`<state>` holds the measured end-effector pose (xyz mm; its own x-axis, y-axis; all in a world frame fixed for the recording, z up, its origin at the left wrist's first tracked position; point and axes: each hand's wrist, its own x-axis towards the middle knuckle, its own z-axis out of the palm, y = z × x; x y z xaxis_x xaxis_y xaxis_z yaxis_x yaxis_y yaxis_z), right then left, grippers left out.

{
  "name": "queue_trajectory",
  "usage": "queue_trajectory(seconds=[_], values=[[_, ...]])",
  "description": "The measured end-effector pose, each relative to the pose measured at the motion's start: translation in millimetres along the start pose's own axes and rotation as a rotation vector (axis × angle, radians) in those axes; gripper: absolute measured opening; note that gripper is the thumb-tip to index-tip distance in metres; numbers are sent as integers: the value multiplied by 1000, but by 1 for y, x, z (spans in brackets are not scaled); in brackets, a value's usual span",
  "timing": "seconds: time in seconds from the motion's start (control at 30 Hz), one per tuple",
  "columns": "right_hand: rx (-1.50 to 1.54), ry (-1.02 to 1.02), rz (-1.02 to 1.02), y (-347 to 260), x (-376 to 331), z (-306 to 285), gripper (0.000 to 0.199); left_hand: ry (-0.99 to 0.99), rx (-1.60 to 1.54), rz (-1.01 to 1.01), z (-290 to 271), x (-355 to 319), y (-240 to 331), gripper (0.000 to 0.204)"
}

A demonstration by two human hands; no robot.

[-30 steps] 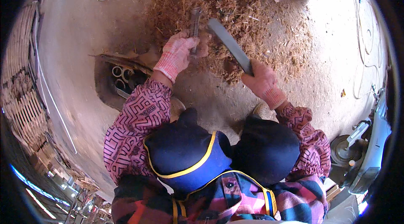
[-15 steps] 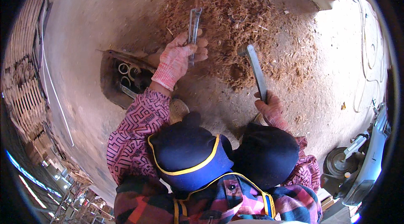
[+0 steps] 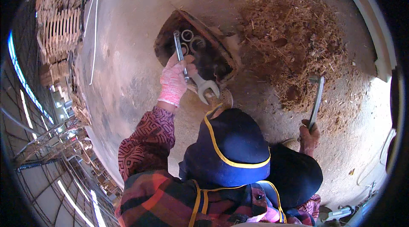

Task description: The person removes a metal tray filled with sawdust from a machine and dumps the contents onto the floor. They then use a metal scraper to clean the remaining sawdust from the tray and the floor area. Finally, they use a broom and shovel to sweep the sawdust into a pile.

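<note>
My left hand [image 3: 174,80], in a pink-and-white knit glove, is closed around a shiny slim wrench [image 3: 178,48]. It is over the near left side of a dark, worn bin [image 3: 230,52] holding several metal rings [image 3: 197,43]. A large open-end wrench [image 3: 206,88] pokes out over the bin's near edge, its jaw towards me, beside my left hand; its other end is hidden. Off to the right, my gloved right hand [image 3: 309,135] grips the lower end of a hammer-like metal bar [image 3: 316,101]. Its short head [image 3: 315,80] is at the edge of the shavings.
A heap of brown wood shavings [image 3: 294,43] covers the floor right of the bin. My knees [image 3: 232,146] are bent close below. Stacked wooden slats [image 3: 59,28] and a pale cord [image 3: 96,35] lie far left. A pale beam or ledge [image 3: 370,22] runs along the right.
My view has swung left. My left hand has gone from beside the shavings to over the bin, still holding the wrench. My right hand keeps its grip on the hammer-like bar.
</note>
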<state>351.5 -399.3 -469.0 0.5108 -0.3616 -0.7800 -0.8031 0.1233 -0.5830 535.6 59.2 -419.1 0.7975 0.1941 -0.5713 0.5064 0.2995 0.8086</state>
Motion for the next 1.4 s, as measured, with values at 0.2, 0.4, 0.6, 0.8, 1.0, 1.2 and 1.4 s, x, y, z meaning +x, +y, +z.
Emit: queue_trajectory(seconds=[0.2,0.4,0.6,0.8,1.0,1.2,1.4], values=[[41,-13,-54,10,10,-11,29,45,-145,-75,-27,11,-19,46],[15,5,-38,7,3,-10,31,30,-186,-66,-23,17,-32,43],[76,8,7,-3,-3,-5,31,357,-123,-34,-44,16,-35,38],[84,-20,8,4,2,-2,30,442,-104,-206,-72,15,-52,29],[60,34,23,-12,-11,0,30,161,1076,-48,-83,38,-50,31],[-58,2,45,-23,-14,9,33,226,865,-69,-104,44,-70,59],[-104,5,-64,-16,-17,-16,31,258,1466,853,11,41,-36,46]])
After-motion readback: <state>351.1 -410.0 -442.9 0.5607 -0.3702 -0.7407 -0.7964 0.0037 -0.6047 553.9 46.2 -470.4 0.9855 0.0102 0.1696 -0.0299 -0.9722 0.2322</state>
